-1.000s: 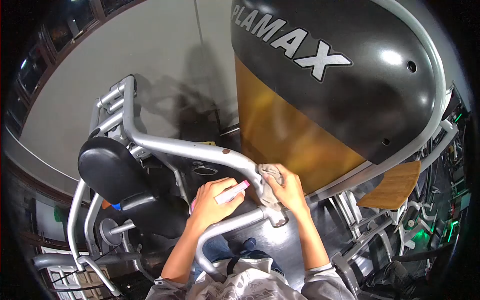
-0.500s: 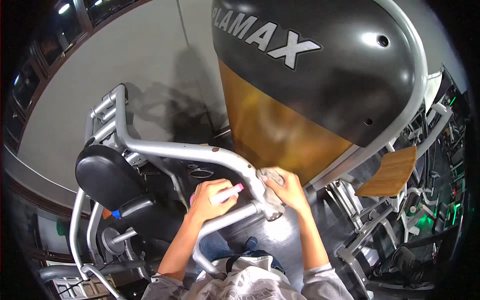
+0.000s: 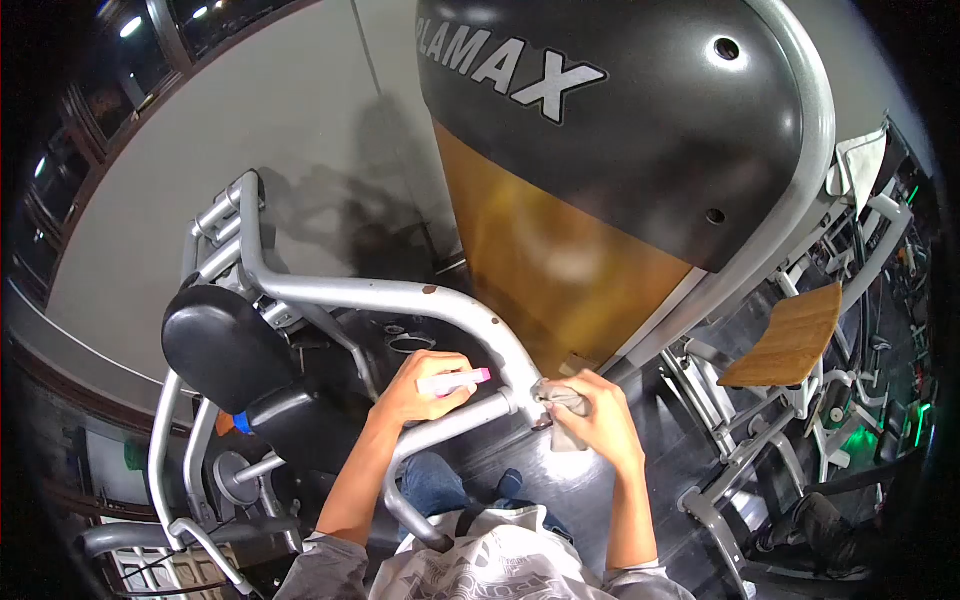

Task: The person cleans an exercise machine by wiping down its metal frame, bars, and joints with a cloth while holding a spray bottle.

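My left hand (image 3: 430, 390) is closed around a white bottle with a pink tip (image 3: 455, 381), whose lower part is hidden in my palm. It sits just above the silver tube frame (image 3: 440, 296) of an exercise machine. My right hand (image 3: 600, 412) pinches a crumpled grey cloth (image 3: 567, 405) at the bent end of that frame. The cloth's lower part hangs down beneath my fingers, and its upper edge lies against or very near the tube end. Chipped, brownish spots mark the silver paint.
A large black and amber machine cover (image 3: 640, 130) lettered "LAMAX" rises ahead. On the left is a black padded seat (image 3: 225, 340). To the right stand a wooden board (image 3: 787, 338) and more gym machines. A white towel (image 3: 858, 168) hangs at the far right.
My right hand has moved slightly right and down with the cloth, off the tube's side to its end. The bottle in my left hand has turned closer to level. The view has shifted slightly.
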